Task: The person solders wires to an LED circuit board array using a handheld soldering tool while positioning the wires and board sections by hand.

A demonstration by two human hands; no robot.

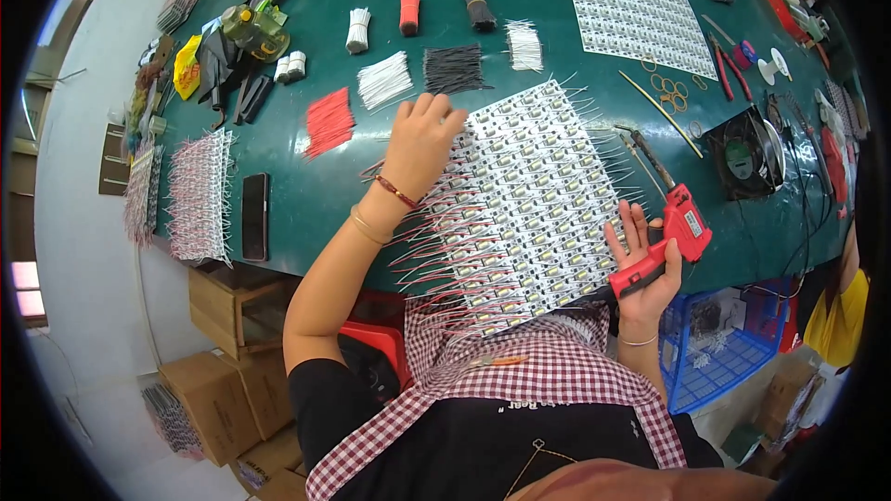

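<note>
A large white circuit board panel (548, 195) lies tilted in front of me, with rows of small components and red and white wires sticking out along its left side. My left hand (422, 144) is at its upper left corner, fingers curled together; whatever they pinch is hidden. Just beyond those fingertips lies a pile of black wires (453, 68). My right hand (650, 269), palm turned up, holds a red soldering gun (685, 227) beside the panel's right edge. The gun's metal tip points up and left, near the panel's upper right side.
Piles of red wires (329, 122) and white wires (384, 80) lie beyond my left arm, with tied bundles behind. A phone (255, 216) and wired panels (200, 195) are at left. A second panel (640, 19), pliers (730, 70) and a black fan (745, 156) sit at right.
</note>
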